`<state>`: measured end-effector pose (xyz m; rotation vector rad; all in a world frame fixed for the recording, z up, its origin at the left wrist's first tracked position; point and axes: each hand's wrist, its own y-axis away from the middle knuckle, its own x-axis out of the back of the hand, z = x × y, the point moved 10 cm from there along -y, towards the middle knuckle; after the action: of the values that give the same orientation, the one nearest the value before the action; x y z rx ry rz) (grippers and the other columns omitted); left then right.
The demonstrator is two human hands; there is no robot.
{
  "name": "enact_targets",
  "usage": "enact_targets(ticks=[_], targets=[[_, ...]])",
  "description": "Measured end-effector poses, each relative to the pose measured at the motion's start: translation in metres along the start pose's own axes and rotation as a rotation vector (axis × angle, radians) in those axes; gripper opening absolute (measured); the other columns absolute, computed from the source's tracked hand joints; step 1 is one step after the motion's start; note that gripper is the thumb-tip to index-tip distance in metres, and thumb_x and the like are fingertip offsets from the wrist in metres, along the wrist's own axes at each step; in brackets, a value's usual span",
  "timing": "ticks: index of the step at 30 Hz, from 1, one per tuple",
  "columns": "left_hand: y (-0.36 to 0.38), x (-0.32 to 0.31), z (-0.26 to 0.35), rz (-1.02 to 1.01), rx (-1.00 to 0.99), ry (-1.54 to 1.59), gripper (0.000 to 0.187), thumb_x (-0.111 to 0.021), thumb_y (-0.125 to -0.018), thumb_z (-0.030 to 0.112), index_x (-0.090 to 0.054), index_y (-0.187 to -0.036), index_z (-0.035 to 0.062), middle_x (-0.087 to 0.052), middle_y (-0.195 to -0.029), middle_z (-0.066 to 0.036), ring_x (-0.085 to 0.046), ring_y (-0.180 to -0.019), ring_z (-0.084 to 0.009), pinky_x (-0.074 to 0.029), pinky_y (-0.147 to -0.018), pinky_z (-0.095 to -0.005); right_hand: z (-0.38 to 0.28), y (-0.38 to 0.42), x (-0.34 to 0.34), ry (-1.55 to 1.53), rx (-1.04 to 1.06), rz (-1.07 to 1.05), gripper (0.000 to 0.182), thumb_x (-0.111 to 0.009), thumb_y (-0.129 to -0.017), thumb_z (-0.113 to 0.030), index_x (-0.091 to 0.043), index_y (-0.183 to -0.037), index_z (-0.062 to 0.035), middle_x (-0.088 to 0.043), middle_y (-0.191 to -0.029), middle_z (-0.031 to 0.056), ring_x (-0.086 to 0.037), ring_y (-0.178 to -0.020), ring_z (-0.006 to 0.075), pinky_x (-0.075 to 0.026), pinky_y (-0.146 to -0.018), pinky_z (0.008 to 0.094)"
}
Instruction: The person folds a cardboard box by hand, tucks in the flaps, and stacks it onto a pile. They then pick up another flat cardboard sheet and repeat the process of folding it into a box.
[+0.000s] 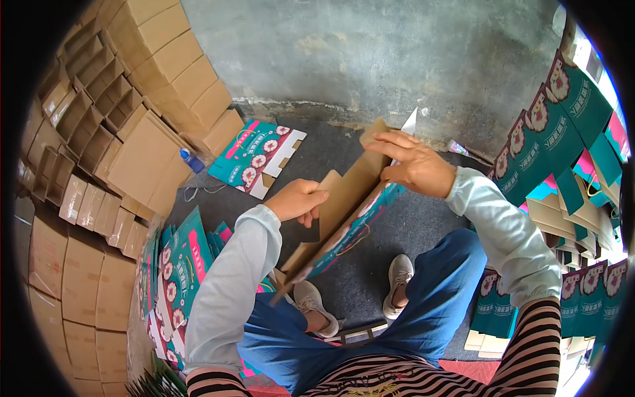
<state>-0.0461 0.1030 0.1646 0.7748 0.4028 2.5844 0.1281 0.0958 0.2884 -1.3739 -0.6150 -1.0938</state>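
Observation:
Between my hands, tilted over the floor, is a partly folded cardboard box (360, 178), brown inside and teal with print outside, with a thin cord handle on its printed side. My left hand (297, 200) is closed at a brown flap on its near-left side, thumb against the flap and the other fingers curled. Over the far end, my right hand (417, 165) grips the box, its fingers bent across the end flap and its thumb by the inner edge. A white pointed corner sticks up beyond the right hand.
On the floor by the wall (370, 59) lies a flat printed box blank (258, 159), near a blue-capped bottle (192, 160). More printed blanks (182, 271) lean at my left. Brown cartons (175, 59) line the left side; teal boxes (529, 159) are stacked at right.

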Motion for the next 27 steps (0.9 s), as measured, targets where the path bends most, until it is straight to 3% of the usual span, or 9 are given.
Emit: enact_targets(ticks=[7, 9, 12, 15, 18, 19, 22, 25, 27], targets=[[0.045, 0.033, 0.012, 0.712, -0.403, -0.278, 0.019, -0.057, -0.081, 0.017, -0.053, -0.078, -0.0010, -0.051, -0.065, -0.016, -0.053, -0.064, -0.0299, -0.040, -0.058, -0.0395, 0.031, 0.032, -0.008, 0.069, -0.062, -0.013, 0.013, -0.057, -0.072, -0.009, -0.059, -0.084, -0.0100, -0.060, -0.081, 0.0032, -0.062, -0.078, 0.0236, -0.052, -0.065, 0.0323], [0.060, 0.032, -0.003, 0.881, -0.449, -0.193, 0.018, -0.056, -0.083, 0.016, -0.054, -0.081, -0.0020, -0.053, -0.067, -0.017, -0.052, -0.063, -0.0312, -0.041, -0.059, -0.0393, 0.029, 0.038, -0.018, 0.055, -0.075, -0.010, 0.012, -0.057, -0.072, -0.010, -0.059, -0.084, -0.0102, -0.060, -0.083, 0.0034, -0.062, -0.079, 0.0234, -0.052, -0.066, 0.0319], [0.056, 0.018, -0.045, 0.786, -0.269, -0.005, 0.019, -0.054, -0.087, 0.017, -0.056, -0.086, -0.0019, -0.057, -0.072, -0.019, -0.056, -0.065, -0.0332, -0.043, -0.060, -0.0376, 0.028, 0.046, -0.036, 0.048, -0.078, -0.075, 0.012, -0.057, -0.072, -0.010, -0.059, -0.084, -0.0104, -0.060, -0.087, 0.0038, -0.062, -0.083, 0.0223, -0.052, -0.068, 0.0320], [0.055, 0.004, -0.039, 0.676, -0.366, -0.049, 0.019, -0.055, -0.091, 0.019, -0.059, -0.094, 0.0003, -0.052, -0.065, -0.009, -0.046, -0.060, -0.0101, -0.040, -0.056, -0.0290, 0.013, 0.043, -0.049, 0.015, -0.028, -0.138, 0.017, -0.061, -0.073, -0.015, -0.061, -0.089, -0.0095, -0.059, -0.093, 0.0055, -0.060, -0.090, 0.0241, -0.051, -0.073, 0.0342], [0.047, -0.009, -0.020, 0.612, -0.395, -0.103, 0.020, -0.055, -0.091, 0.020, -0.059, -0.095, 0.0002, -0.056, -0.068, -0.011, -0.050, -0.061, -0.0133, -0.042, -0.058, -0.0300, -0.008, 0.014, -0.029, -0.283, -0.094, -0.245, 0.030, -0.067, -0.074, -0.027, -0.062, -0.096, -0.0075, -0.059, -0.100, 0.0082, -0.058, -0.097, 0.0288, -0.049, -0.079, 0.0384], [0.046, -0.013, -0.004, 0.589, -0.434, -0.117, 0.020, -0.054, -0.090, 0.020, -0.057, -0.094, 0.0002, -0.059, -0.078, -0.022, -0.059, -0.073, -0.0378, -0.045, -0.063, -0.0399, -0.015, 0.004, -0.027, -0.429, -0.143, -0.292, 0.036, -0.069, -0.074, -0.031, -0.062, -0.099, -0.0068, -0.059, -0.103, 0.0092, -0.057, -0.099, 0.0306, -0.049, -0.081, 0.0399], [0.039, -0.020, 0.031, 0.500, -0.543, -0.254, 0.019, -0.053, -0.090, 0.020, -0.056, -0.092, 0.0010, -0.059, -0.078, -0.022, -0.058, -0.075, -0.0405, -0.044, -0.063, -0.0435, -0.008, -0.028, -0.011, -0.187, -0.073, -0.089, 0.056, -0.074, -0.070, -0.039, -0.060, -0.114, -0.0072, -0.051, -0.125, 0.0183, -0.053, -0.109, 0.0366, -0.044, -0.092, 0.0449], [0.027, -0.012, 0.050, 0.372, -0.587, -0.434, 0.018, -0.054, -0.089, 0.021, -0.056, -0.089, 0.0035, -0.059, -0.079, -0.020, -0.057, -0.077, -0.0402, -0.044, -0.066, -0.0465, 0.003, -0.004, -0.103, -0.110, -0.316, -0.938, 0.039, -0.068, -0.074, -0.035, -0.064, -0.102, -0.0088, -0.065, -0.095, 0.0187, -0.061, -0.090, 0.0377, -0.048, -0.079, 0.0459], [0.024, 0.002, 0.053, 0.365, -0.616, -0.554, 0.017, -0.055, -0.088, 0.022, -0.058, -0.091, 0.0050, -0.061, -0.086, -0.018, -0.058, -0.083, -0.0378, -0.044, -0.071, -0.0458, 0.008, -0.001, -0.129, -0.223, -0.283, -0.847, 0.028, -0.062, -0.073, -0.031, -0.069, -0.089, -0.0087, -0.066, -0.080, 0.0171, -0.063, -0.082, 0.0372, -0.049, -0.073, 0.0450]])
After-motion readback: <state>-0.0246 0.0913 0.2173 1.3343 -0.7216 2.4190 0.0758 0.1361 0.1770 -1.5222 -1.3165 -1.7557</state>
